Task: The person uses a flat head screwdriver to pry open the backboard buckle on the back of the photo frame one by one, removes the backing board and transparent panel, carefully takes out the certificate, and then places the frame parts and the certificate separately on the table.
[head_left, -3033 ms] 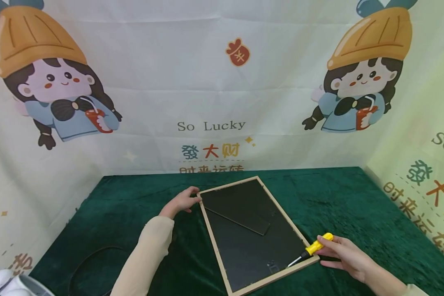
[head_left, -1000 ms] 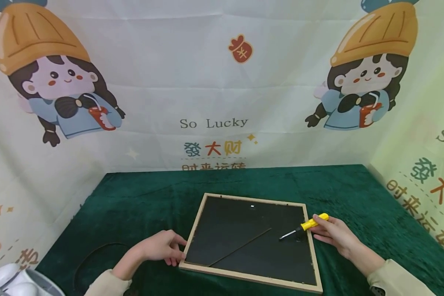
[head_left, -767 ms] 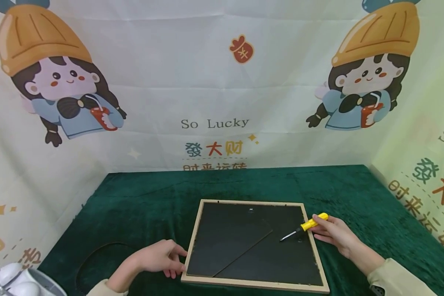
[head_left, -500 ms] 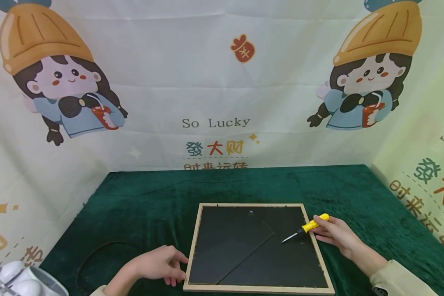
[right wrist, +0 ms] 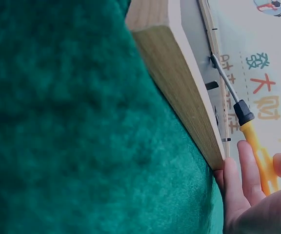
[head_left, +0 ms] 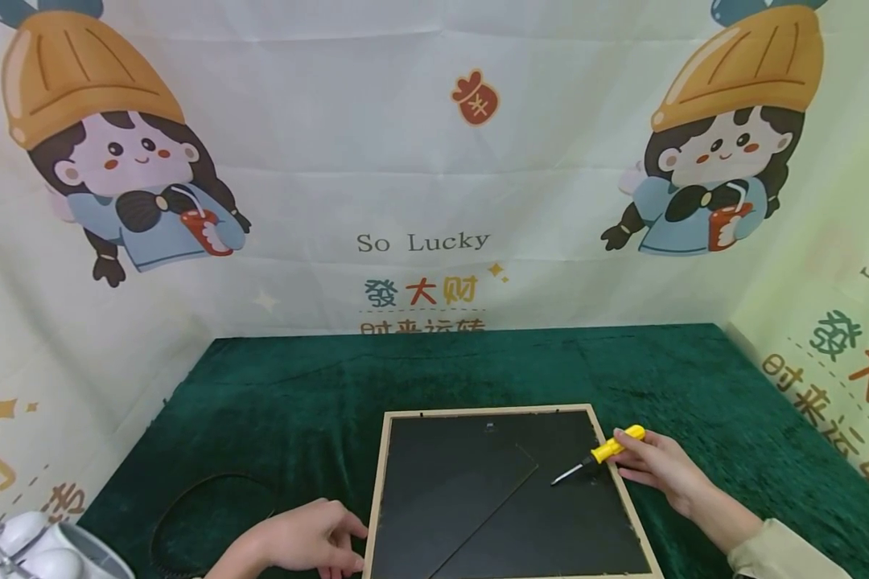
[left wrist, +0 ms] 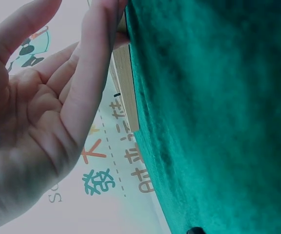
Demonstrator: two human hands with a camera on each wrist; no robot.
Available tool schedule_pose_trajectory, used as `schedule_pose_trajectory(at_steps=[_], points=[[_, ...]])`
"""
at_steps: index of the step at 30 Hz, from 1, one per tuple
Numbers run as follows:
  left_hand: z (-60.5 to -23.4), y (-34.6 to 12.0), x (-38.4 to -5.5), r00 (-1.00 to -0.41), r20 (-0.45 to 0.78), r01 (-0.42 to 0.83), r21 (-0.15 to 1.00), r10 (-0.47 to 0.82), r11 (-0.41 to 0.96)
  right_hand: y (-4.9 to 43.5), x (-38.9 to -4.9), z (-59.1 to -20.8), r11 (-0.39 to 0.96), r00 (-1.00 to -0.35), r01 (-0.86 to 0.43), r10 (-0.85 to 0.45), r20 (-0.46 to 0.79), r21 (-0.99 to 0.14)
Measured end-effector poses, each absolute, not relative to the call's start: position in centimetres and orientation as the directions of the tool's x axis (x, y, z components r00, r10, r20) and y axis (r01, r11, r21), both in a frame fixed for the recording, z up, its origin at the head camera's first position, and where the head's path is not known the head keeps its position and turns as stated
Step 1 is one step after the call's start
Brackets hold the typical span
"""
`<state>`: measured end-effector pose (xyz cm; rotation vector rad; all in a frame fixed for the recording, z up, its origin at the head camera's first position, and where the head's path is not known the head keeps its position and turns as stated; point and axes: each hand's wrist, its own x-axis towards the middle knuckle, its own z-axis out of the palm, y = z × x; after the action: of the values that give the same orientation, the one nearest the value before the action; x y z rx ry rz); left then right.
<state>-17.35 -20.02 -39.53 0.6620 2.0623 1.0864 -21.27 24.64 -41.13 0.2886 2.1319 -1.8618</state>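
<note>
White rounded gadget (head_left: 36,547) at cloth's eight o'clock, dark cord loop (head_left: 220,474) just right of it. Left hand (head_left: 315,535): palm spread, fingers slightly bent, tips touching wooden frame (head_left: 471,482) at its eight o'clock without closing round it. Frame lies black side up on green cloth (head_left: 304,418), toward six o'clock. Yellow screwdriver (head_left: 606,451) slants over frame's two o'clock; right hand (head_left: 662,474) pinches handle, lower fingers against frame's three o'clock edge.

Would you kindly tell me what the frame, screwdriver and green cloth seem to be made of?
Frame: pale, matte wood, by its visible grain. Screwdriver: metal-looking shaft with a grey gleam; yellow handle, likely plastic with glossy highlights. Green cloth: perhaps velvet, by its soft, streaky sheen.
</note>
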Motion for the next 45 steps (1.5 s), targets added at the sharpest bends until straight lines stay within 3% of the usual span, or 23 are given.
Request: schedule_pose_trajectory(at_steps=[14, 21, 27, 33, 39, 45], points=[[-39.3, -20.0, -16.0, -0.623, -0.364, 0.078, 0.851, 0.692, 0.519, 24.7, -20.1, -41.0, 0.155, -0.932, 0.35, -0.038, -0.36, -0.924], [-39.1, -20.7, -17.5, -0.581, -0.311, 0.156, 0.864, 0.752, 0.478, 24.8, -20.3, -40.5, 0.238, -0.943, 0.313, -0.037, -0.331, -0.919], [-37.8, -21.3, -20.3, -0.701, -0.246, 0.236, 0.806, 0.669, 0.543, 24.2, -20.6, -39.1, 0.295, -0.977, 0.204, 0.002, -0.212, -0.934], [-36.9, -20.4, -23.3, -0.791, -0.139, 0.335, 0.717, 0.596, 0.611, 21.7, -20.3, -37.5, 0.25, -0.988, 0.134, -0.042, -0.149, -0.959], [-37.6, -18.3, -26.3, -0.827, -0.074, 0.419, 0.579, 0.557, 0.699, 18.3, -19.8, -37.2, 0.194, -0.984, 0.131, -0.094, -0.152, -0.972], [-38.6, -16.8, -28.9, -0.846, -0.113, 0.411, 0.485, 0.521, 0.772, 14.2, -18.9, -37.3, 0.14, -0.975, 0.117, -0.172, -0.14, -0.983]])
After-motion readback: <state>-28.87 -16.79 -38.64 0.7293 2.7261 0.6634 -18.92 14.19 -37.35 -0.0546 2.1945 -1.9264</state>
